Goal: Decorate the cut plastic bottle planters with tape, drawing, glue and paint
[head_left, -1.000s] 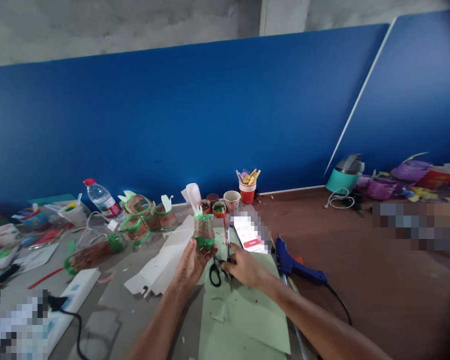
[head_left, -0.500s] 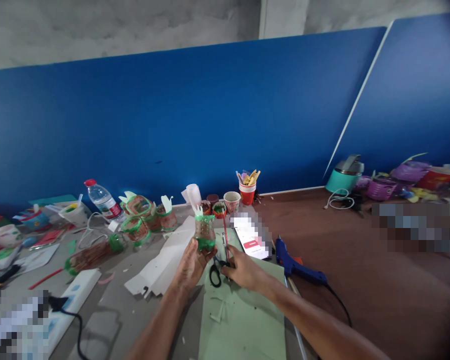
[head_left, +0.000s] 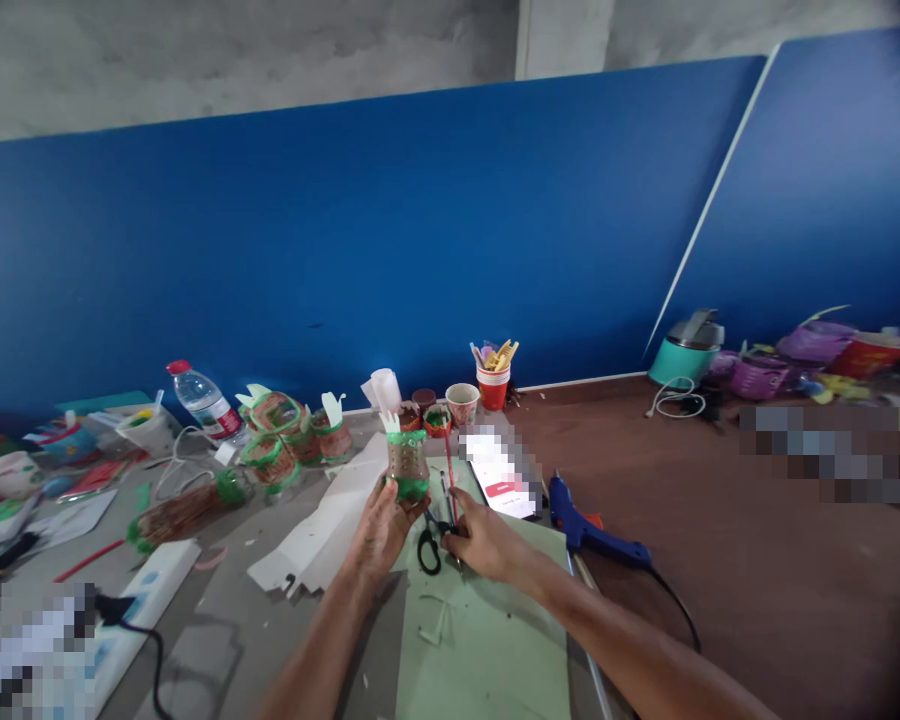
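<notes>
My left hand [head_left: 382,530] is wrapped round the lower part of a small clear container [head_left: 407,465], which looks like a cut plastic bottle with a green rim and green base. White pointed pieces show at its top left. Close to its right, my right hand [head_left: 484,540] is closed, with a thin red stick [head_left: 450,465] rising from its fingertips. Black-handled scissors [head_left: 429,552] lie against those fingers on a pale green sheet [head_left: 495,630]. Part of the scissors is hidden by the hand.
A phone [head_left: 501,475] and a blue glue gun [head_left: 596,535] lie to the right. Behind stand a red cup of sticks [head_left: 493,385] and a patterned paper cup [head_left: 462,404]. Green-edged containers [head_left: 270,460], a water bottle [head_left: 206,400] and a power strip [head_left: 146,610] are on the left.
The container in my left hand has shifted slightly down and left. My right hand and the scissors have hardly moved; the view itself has drifted a little.
</notes>
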### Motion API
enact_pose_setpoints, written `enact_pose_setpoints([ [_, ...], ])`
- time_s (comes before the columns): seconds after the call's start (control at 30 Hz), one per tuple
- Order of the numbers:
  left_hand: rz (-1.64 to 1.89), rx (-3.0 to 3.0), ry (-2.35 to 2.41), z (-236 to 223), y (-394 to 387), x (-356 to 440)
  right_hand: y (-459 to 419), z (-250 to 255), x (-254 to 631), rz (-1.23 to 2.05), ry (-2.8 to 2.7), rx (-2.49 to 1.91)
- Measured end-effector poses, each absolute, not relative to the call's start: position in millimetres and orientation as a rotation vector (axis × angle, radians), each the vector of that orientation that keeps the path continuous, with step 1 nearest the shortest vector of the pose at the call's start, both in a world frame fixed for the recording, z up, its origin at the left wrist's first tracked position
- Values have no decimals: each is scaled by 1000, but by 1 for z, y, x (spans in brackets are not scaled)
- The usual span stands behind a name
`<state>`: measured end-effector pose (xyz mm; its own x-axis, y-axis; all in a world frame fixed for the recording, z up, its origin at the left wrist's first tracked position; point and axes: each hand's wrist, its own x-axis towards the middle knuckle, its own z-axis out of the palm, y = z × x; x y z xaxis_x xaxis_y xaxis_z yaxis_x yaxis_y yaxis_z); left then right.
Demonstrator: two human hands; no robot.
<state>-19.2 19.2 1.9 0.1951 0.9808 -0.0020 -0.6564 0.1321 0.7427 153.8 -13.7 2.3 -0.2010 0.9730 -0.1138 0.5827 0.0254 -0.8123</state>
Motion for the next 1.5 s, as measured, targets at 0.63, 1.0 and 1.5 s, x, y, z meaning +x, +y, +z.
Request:
enact_pose_setpoints([
  [0.63, 1259, 643, 588, 4, 18, -18, -12, -7, 152, 994, -1822, -1562],
  [1.0, 1250, 631, 660, 6, 19, -19, -12, 11, 153, 875, -1719, -1520],
  [1.5, 1257, 592, 709, 7, 20, -17, -6, 11, 154, 947, -1587, -1473],
])
